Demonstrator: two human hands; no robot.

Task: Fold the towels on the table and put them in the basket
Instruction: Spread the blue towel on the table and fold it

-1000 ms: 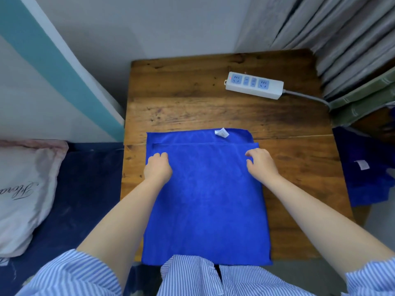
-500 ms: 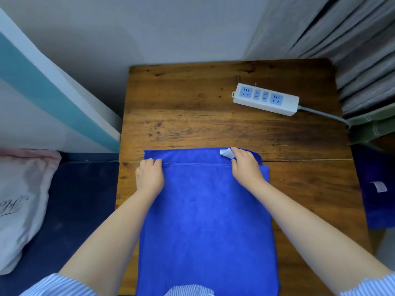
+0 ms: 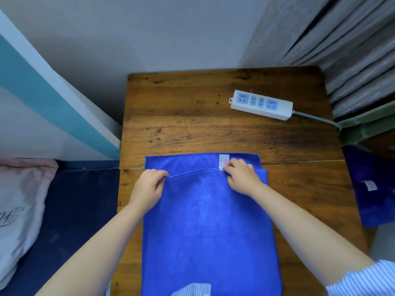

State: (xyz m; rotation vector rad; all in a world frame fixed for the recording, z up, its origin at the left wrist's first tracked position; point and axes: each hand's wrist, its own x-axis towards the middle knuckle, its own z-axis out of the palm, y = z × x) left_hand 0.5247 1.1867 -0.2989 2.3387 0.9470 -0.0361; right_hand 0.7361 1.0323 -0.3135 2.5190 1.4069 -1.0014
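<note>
A blue towel (image 3: 209,227) lies folded in two layers on the wooden table (image 3: 192,124), its near end hanging over the front edge. The top layer stops a little short of the lower layer's far edge. My left hand (image 3: 147,186) pinches the top layer's far left edge. My right hand (image 3: 241,176) pinches that edge on the right, beside the white label (image 3: 223,160). A second blue towel (image 3: 376,189) with a white tag lies off the table's right side. No basket is in view.
A white power strip (image 3: 261,104) with a grey cable lies at the table's far right. Grey curtains (image 3: 352,50) hang behind it. A wall stands at the left, with a pale pillow (image 3: 19,210) on a dark blue bed.
Both hands slid from the towel's sides up to the top layer's far edge and pinched it. The label, which lay folded over, now lies flat.
</note>
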